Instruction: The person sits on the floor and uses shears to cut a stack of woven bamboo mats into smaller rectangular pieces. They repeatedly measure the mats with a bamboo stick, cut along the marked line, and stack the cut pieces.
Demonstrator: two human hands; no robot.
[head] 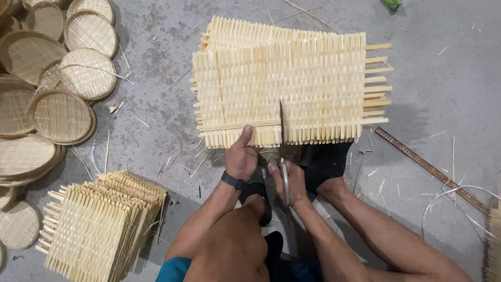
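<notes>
On the grey floor, I see the woven mat (pixel 282 86) lying flat. The left hand (pixel 241 156) pinches its near edge, thumb on top. The right hand (pixel 290 183) squeezes the scissors (pixel 282 151), blades partway into the mat. That thumb sits close; a slip could nick it, or the cut could wander crooked.

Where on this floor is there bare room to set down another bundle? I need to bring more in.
The widest bare concrete lies upper right, beyond the woven mat and above the long ruler. A narrower strip runs between the round trays and the mat. It is crowded around the left hand, right hand and scissors, and by the stacked mats.
</notes>
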